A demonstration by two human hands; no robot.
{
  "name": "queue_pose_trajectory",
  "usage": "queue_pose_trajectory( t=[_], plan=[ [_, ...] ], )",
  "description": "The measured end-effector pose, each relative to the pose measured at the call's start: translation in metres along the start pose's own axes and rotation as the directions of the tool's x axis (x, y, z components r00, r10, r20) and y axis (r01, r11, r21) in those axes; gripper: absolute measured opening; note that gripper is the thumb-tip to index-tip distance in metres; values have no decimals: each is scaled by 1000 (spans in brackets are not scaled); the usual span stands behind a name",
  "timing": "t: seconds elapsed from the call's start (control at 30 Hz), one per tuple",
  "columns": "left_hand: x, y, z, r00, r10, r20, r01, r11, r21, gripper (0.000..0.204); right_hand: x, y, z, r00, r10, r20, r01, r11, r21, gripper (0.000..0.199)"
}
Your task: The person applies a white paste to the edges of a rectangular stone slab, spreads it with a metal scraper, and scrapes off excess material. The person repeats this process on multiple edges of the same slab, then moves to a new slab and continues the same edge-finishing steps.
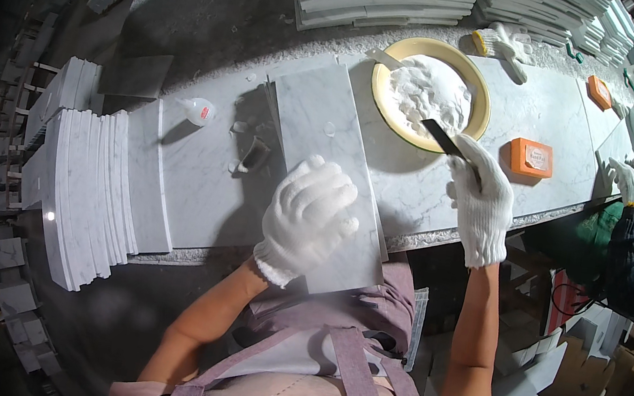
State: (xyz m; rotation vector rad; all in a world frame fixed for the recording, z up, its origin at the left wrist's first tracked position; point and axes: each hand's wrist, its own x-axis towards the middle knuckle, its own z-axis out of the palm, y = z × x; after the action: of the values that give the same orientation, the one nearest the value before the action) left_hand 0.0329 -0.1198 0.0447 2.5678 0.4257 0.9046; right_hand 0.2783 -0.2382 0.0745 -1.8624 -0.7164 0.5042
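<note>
My right hand [485, 197] pinches a flat black blade [442, 137]; the grey-white stone slab [339, 150] under my left hand [307, 221], fingers bent together, looks heavy, crackable, so grip its sides.

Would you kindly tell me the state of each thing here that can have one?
Left hand, gloved, loosely open, over the marble slab
Right hand, gloved, closed around the dark tool
Dark tool, held
Marble slab, projecting past the table
Yellow basin, uncovered, containing white material
Spare gloves, unworn
</note>
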Motion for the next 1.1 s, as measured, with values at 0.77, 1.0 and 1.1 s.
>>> queue_pose_trajectory(
  t=[0.77, 1.0, 1.1],
  plan=[
    [0, -4, 4, 998, -12, -63, 10, 999, -31, 36, 56, 15, 37, 995, 24, 94, -1, 972, -235, 29],
    [2, -4, 2, 997, 2, -71, -3, 1000, -13, 34, 45, -5, 27, 961, 230, 156, -237, 971, 32, 32],
    [1, -4, 3, 997, 8, -77, -10, 1000, -16, 33, 29, -16, 28, 940, 257, 223, -292, 946, 140, 36]
  ],
)
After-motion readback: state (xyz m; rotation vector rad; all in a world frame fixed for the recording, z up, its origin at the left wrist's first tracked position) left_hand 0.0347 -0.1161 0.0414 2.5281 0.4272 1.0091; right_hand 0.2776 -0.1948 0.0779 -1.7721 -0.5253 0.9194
